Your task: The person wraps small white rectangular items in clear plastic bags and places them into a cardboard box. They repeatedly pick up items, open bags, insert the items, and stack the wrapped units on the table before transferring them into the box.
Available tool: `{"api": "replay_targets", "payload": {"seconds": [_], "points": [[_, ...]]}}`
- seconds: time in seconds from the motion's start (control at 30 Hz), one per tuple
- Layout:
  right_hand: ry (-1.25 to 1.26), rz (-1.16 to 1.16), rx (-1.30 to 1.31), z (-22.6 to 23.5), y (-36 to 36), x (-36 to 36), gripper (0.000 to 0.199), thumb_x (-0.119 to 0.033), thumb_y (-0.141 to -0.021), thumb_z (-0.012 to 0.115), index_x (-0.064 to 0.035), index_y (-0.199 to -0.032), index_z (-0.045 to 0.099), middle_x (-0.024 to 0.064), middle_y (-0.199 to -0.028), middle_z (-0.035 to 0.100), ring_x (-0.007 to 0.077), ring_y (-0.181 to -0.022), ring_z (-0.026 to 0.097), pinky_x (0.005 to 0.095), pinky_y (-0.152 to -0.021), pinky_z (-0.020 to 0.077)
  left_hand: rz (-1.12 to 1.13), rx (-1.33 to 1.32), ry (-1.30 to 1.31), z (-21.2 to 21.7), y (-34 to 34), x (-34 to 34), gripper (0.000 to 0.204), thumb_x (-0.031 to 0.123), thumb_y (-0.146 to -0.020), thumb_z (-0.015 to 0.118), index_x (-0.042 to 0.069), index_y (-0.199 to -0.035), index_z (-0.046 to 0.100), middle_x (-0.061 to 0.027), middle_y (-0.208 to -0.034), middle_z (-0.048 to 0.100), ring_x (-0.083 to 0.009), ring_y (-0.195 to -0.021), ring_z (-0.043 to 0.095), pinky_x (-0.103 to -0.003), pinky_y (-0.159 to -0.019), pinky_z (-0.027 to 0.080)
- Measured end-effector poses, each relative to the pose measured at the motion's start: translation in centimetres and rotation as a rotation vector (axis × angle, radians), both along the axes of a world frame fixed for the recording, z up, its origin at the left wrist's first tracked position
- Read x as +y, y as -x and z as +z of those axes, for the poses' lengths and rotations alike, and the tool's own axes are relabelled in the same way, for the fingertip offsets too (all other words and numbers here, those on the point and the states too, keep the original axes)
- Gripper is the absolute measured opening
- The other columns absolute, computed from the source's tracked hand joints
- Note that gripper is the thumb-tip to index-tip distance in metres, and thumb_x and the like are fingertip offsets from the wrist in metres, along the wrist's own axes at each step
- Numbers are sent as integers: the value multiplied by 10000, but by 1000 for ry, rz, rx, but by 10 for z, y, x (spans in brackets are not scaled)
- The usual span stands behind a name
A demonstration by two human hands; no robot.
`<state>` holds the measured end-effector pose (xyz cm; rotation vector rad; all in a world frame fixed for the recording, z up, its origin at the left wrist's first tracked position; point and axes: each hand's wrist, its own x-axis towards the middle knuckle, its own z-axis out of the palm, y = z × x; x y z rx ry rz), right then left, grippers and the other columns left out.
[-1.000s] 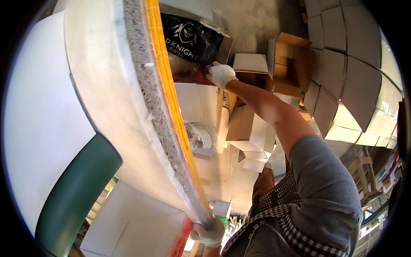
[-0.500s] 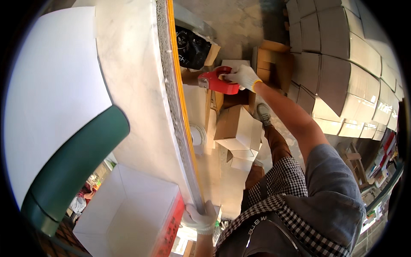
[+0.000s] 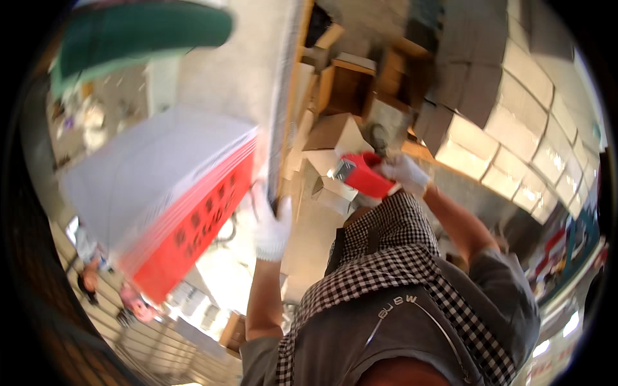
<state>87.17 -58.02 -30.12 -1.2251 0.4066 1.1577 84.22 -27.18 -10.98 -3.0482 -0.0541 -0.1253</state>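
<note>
Right hand (image 3: 404, 174): closed; dispenser (image 3: 368, 177) gripped.
Left hand (image 3: 272, 225): blurred, partly open; table (image 3: 222, 83) end touched, box (image 3: 168, 196) just beside.
Dispenser: red; held in the right hand, seen between checked apron (image 3: 393, 225) and open carton (image 3: 333, 135).

A grey floor (image 3: 370, 19) lies beside stacked cartons (image 3: 528, 116) on the right, whose pale faces catch bright light; blurred bars (image 3: 148, 350) line the lower left.

Left hand (image 3: 271, 224) forward, loosely spread; right hand (image 3: 404, 172) further forward, curled in grip.
</note>
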Motion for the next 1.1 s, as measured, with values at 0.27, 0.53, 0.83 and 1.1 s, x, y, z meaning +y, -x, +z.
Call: {"api": "replay_targets", "payload": {"seconds": [0.27,0.53,0.83,1.1], "points": [[-158,87,0,108,68,24,226,-216,-972,652,-10,-882,673,-20,-789,654,40,-695,571,223,-619,464,70,-249,516,28,77,-27,541,222,-821,755,43,-1299,572,-195,-1272,577,-397,-1179,543,-502,-1011,430],[-390,122,-87,199,149,89,235,-226,-1041,565,-30,-979,678,31,-913,711,79,-760,636,247,-703,509,215,14,1253,72,247,-23,421,225,-877,715,23,-1231,612,-171,-1185,609,-328,-1132,588,-434,-980,478],[-351,447,-258,249,280,208,258,-217,-1056,517,4,-1112,638,79,-1027,680,131,-939,665,266,-776,531,714,-484,2065,118,400,-4,430,182,-941,698,1,-1305,558,-80,-1179,671,-154,-1044,654,-322,-891,562],[-543,863,-351,285,359,261,407,-272,-1062,503,23,-1341,528,123,-1153,652,202,-983,679,323,-815,566,922,-1055,1900,144,491,4,386,190,-936,686,-20,-1247,594,-77,-1121,680,-135,-998,638,-305,-893,532]]}}
